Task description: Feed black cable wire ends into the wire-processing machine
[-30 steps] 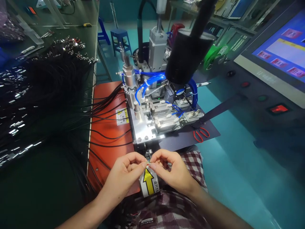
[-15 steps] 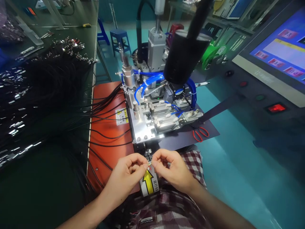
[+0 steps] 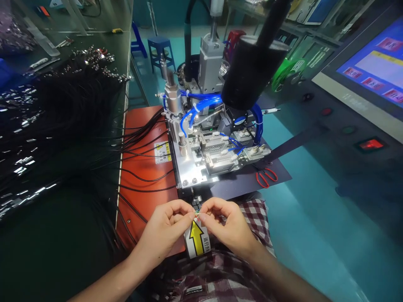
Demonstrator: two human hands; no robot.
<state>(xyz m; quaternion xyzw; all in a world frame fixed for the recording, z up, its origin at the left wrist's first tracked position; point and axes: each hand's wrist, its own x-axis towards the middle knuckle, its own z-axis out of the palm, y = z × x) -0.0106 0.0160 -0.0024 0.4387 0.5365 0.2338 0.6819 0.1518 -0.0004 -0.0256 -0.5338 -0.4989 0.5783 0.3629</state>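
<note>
Fine coloured wires [image 3: 197,215], with a red one among them, show between my fingertips. My left hand [image 3: 170,224] pinches them from the left, thumb against forefinger. From the other side my right hand [image 3: 225,220] pinches the same wires, its fingertips almost touching the left ones. Just beyond the fingertips is a small black fixture [image 3: 197,202] at the front of the machine. Below the fingers lies a white label with a yellow arrow [image 3: 197,241]. The wire ends are too small to make out.
A metal machine [image 3: 192,167] with blue air hoses stands ahead on an orange-red plate [image 3: 145,209], crossed by black cables [image 3: 147,170]. Red-handled scissors [image 3: 267,178] lie right. A cable heap [image 3: 69,92] covers the left table. A screen [image 3: 374,63] stands right; a black lamp-like cylinder [image 3: 252,75] overhangs the machine.
Both hands stay at nearly the same place, the fingertips drawn slightly closer together on the wires. The whole view has shifted a little, with the machine appearing slightly farther right.
</note>
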